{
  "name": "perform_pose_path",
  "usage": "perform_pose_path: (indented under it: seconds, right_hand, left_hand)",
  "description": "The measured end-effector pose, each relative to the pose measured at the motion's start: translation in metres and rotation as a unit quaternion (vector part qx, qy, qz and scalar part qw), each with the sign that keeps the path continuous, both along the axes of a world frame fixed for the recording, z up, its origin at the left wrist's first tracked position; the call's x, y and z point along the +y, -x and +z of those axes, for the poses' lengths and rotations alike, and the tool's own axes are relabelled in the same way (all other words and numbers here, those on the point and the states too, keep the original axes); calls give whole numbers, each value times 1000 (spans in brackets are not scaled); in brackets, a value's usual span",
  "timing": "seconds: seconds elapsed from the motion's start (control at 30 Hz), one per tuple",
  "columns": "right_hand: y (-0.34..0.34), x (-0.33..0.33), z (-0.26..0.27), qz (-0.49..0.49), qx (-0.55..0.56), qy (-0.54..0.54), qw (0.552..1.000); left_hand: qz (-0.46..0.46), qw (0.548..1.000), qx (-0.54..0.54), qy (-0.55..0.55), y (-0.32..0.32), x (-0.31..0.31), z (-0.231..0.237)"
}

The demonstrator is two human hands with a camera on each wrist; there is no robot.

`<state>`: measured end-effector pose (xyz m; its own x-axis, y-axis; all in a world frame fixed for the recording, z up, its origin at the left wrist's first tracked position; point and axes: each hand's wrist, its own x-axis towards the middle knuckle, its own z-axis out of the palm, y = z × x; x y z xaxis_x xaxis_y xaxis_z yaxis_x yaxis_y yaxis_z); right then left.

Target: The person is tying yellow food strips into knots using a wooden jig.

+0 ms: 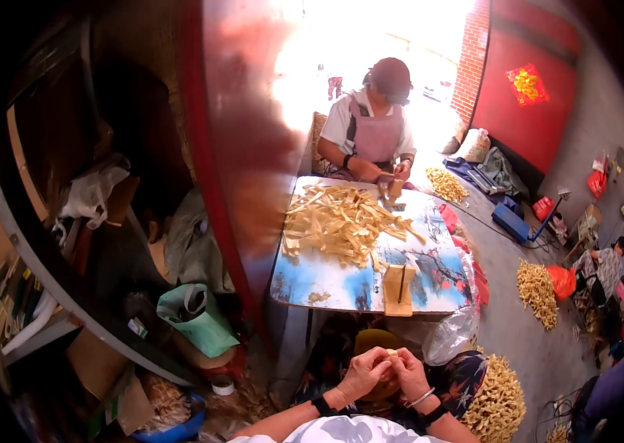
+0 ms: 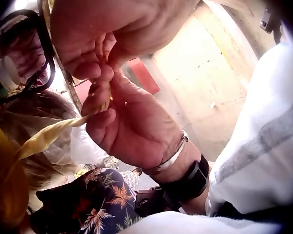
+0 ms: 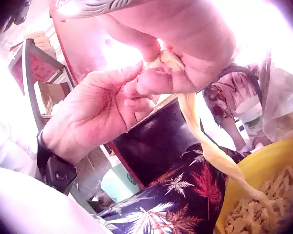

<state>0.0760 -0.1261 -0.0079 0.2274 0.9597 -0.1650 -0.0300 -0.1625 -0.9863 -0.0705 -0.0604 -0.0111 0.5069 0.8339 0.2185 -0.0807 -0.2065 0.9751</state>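
Both hands meet at chest height over the lap, fingertips together. My left hand (image 1: 360,374) pinches at the folded end of a pale yellow tofu-skin strip (image 3: 205,141); its fingers are partly hidden behind the other hand in the right wrist view. My right hand (image 1: 409,375), with a bangle on its wrist, grips the same strip, thumb and fingers curled round a small loop. The long tail of the strip hangs down toward a yellow basin (image 3: 256,158) at the lap, which holds many short pale pieces.
Ahead stands a table (image 1: 297,295) with a heap of strips (image 1: 341,221) and a small wooden stand (image 1: 399,292). A person (image 1: 375,125) sits across it. Heaps of short yellow pieces (image 1: 500,399) lie to the right. At left are a green bag (image 1: 197,325) and shelving.
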Motion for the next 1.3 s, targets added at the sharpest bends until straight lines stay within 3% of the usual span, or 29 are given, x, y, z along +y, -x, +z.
perform_pose_path:
  seconds: [0.1, 0.2, 0.27, 0.33, 0.37, 0.4, 0.53, 0.6, 0.63, 0.73, 0.77, 0.87, 0.9, 1.0, 1.03, 1.13, 1.27, 1.3]
  right_hand:
    - [-1, 0, -3, -14, -49, -39, 998]
    - [-12, -1, -4, -51, -188, -54, 979]
    - [-6, -5, 15, -49, -222, -82, 970]
    - [-4, 0, 21, -85, -231, -106, 963]
    - [-2, 4, 24, -114, -224, -116, 961]
    - [-3, 15, 27, -129, -231, -133, 955]
    - [1, 37, 14, -173, -240, -195, 935]
    - [20, 20, 14, -164, -211, -164, 950]
    - [16, 17, 7, -160, -269, -185, 931]
    - [3, 5, 8, -185, -218, -132, 949]
    - [1, 16, 11, -214, -244, -178, 929]
    - [-15, 13, 0, -126, -156, -133, 971]
    - [-19, 14, -5, -143, -227, -175, 947]
    - [-31, 12, -9, -176, -262, -106, 943]
    - [-36, 12, -8, -194, -336, -120, 914]
    - [-41, 3, 17, -105, -67, -56, 991]
    - [-51, 7, 2, -36, 35, -71, 996]
    - [-56, 7, 1, -34, 41, -59, 997]
  left_hand:
    - [27, 999, 11, -30, -3, 9, -5]
    - [67, 994, 43, -68, 1, 30, 3]
    - [72, 991, 28, -105, -1, 39, 1]
    - [-14, 985, -40, 170, -3, 42, 7]
    - [-42, 963, -110, 242, -7, 43, 8]
    - [-69, 938, -188, 284, -14, 54, 3]
    - [-115, 931, -192, 287, -34, 48, 20]
    - [-93, 936, -154, 301, -17, 38, 10]
    - [-83, 948, -131, 278, -15, 36, 9]
    - [-73, 963, -68, 251, -13, 23, 5]
    - [-86, 968, -41, 231, -16, 26, 10]
    - [-121, 971, 31, 203, -30, 9, 9]
    - [-128, 970, 54, 197, -30, 6, 6]
    - [-126, 973, 145, 126, -28, 8, 1]
    - [-122, 972, 178, 95, -28, 9, 0]
    - [-61, 980, 174, 80, -35, 17, 1]
    - [-75, 980, 179, 34, -40, 24, 12]
    - [-82, 979, 176, 67, -36, 27, 12]
